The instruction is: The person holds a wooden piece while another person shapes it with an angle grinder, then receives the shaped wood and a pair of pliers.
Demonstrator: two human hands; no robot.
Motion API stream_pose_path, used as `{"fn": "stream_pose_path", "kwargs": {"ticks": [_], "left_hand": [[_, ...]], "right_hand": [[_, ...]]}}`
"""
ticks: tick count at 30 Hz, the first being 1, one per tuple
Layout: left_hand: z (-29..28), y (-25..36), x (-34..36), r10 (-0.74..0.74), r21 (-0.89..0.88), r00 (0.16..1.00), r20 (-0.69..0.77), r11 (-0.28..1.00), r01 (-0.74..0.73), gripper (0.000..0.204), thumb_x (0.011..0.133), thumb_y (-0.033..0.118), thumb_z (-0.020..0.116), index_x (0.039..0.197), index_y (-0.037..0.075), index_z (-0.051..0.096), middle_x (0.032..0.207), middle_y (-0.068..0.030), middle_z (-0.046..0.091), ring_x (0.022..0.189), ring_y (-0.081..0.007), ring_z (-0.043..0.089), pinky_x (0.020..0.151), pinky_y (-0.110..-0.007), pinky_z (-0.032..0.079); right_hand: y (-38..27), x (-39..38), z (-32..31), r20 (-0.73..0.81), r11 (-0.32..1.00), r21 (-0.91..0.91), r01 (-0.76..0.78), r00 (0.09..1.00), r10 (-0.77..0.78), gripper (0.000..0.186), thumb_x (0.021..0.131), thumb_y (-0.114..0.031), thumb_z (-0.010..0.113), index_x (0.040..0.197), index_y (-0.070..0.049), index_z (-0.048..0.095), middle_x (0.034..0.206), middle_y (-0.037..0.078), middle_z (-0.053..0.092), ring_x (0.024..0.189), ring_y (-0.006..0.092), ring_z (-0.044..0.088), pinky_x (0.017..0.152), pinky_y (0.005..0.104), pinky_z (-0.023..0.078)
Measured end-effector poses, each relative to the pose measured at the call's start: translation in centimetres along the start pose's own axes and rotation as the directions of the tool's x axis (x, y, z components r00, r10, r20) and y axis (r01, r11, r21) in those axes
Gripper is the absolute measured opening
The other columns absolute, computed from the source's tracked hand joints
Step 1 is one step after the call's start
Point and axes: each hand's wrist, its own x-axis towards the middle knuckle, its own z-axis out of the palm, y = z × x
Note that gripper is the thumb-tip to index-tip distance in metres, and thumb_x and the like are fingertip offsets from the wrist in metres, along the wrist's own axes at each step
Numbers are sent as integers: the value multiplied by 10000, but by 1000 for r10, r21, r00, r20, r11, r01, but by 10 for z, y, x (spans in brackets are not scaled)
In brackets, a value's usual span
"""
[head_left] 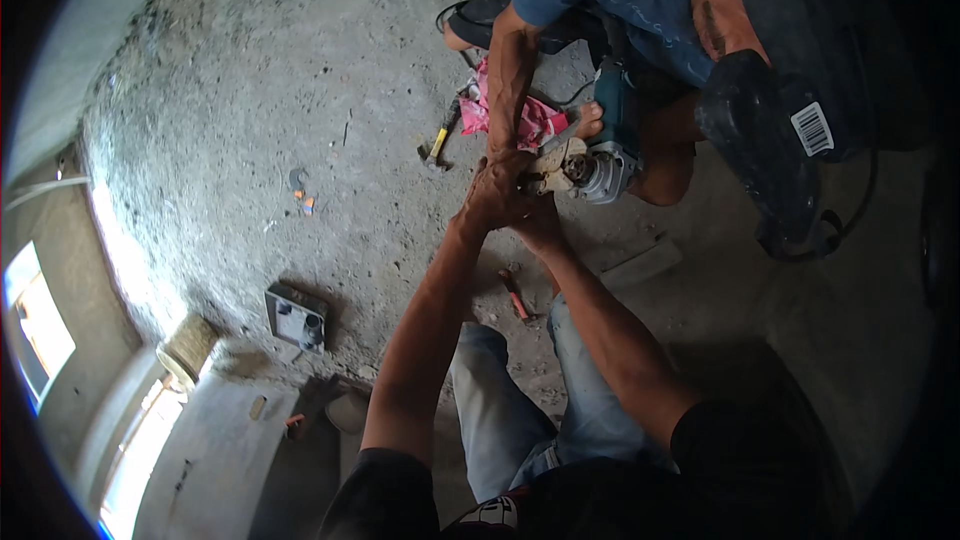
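My left hand [492, 196] is closed beside the front of an angle grinder [612, 130] with a teal body and a silver metal head. My right hand [539, 224] is closed just below and to the right of it, its fingers mostly hidden. Whatever both hands grip is covered by the fingers and a co-worker's hand [514, 162], which touches mine from above. A pale, worn flat piece [556, 162] sits between the hands and the grinder's head. The co-worker, in a blue shirt, crouches opposite me, with a foot against the grinder's body.
A yellow-handled hammer [438, 143] lies by a pink plastic bag [478, 110]. Between my legs and hands is a red-handled tool [514, 295]. A grey open box [297, 318] stands on the rough concrete floor [260, 120] at left, and a bucket [187, 348] is near the wall.
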Motion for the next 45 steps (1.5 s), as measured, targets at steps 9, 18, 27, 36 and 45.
{"fn": "stream_pose_path", "kwargs": {"ticks": [9,18,27,36,45], "left_hand": [[15,-11,2,239,133,971,-24,963,-234,485,690,342,849,1039,53,676,902,-133,688,857,-353,700,942,-475,481],[-1,13,19,82,107,989,123,990,-95,475,738,378,846,912,-24,661,786,-157,697,709,-244,690,654,-371,540],[-9,25,33,-105,31,973,203,994,101,479,783,409,832,988,-7,714,765,-142,717,696,-202,680,664,-362,530],[-4,29,43,-136,120,967,215,986,112,539,803,453,822,1052,-10,703,912,-171,749,855,-251,731,791,-374,553],[5,36,44,-189,197,958,216,969,146,436,873,405,752,978,-13,688,811,-141,719,758,-200,690,698,-372,538]], "right_hand": [[-7,-3,8,-167,963,-256,-83,985,40,524,697,-121,880,1139,-23,616,1086,53,607,950,142,617,777,292,521],[-43,-13,40,-103,976,186,-114,986,135,392,815,-5,741,1085,-87,469,701,-12,496,554,63,469,498,248,368],[-30,-4,43,31,894,437,95,992,-120,220,916,-165,610,1083,-94,483,603,-59,376,465,86,366,508,291,399],[0,12,49,-366,978,162,133,928,-66,506,894,-166,648,1323,-47,407,842,95,605,613,155,578,521,339,461],[-1,19,54,-578,970,-223,96,788,-211,624,856,-249,757,1362,-16,476,1100,165,685,947,259,700,722,372,552]]}}
